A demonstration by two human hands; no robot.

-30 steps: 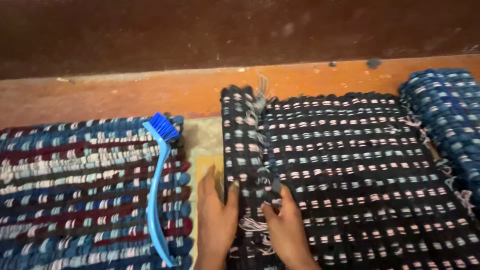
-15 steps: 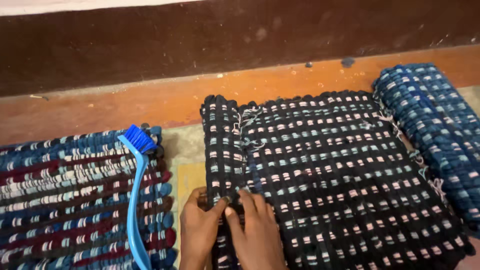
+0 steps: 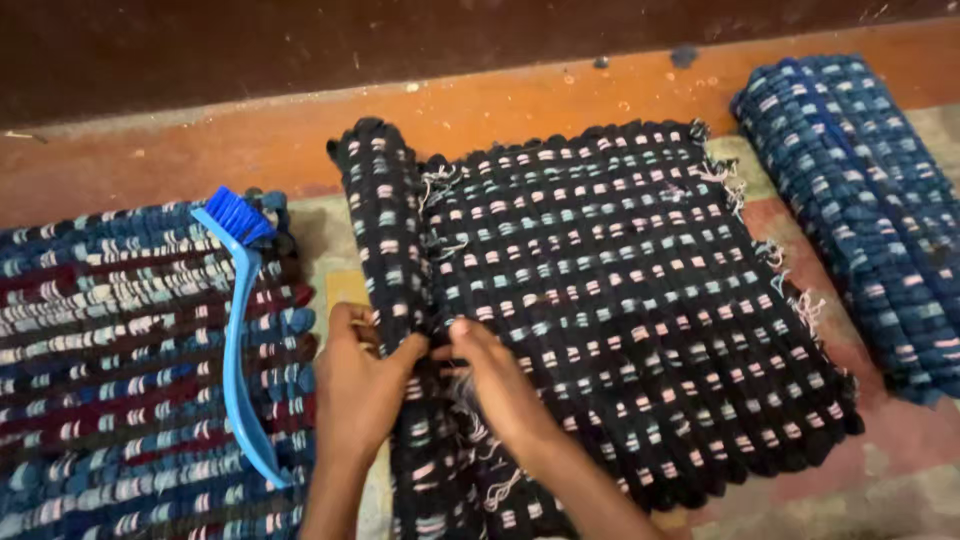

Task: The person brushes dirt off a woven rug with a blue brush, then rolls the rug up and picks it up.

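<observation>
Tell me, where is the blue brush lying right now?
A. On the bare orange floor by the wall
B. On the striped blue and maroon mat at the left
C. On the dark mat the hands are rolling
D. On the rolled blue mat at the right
B: the blue brush lies along the right edge of the striped blue and maroon mat, apart from both hands.

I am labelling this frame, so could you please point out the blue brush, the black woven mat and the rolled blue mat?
blue brush [image 3: 236,330]: head view, middle of its handle.
black woven mat [image 3: 620,290]: head view, flat middle.
rolled blue mat [image 3: 860,200]: head view, top of the roll.
</observation>
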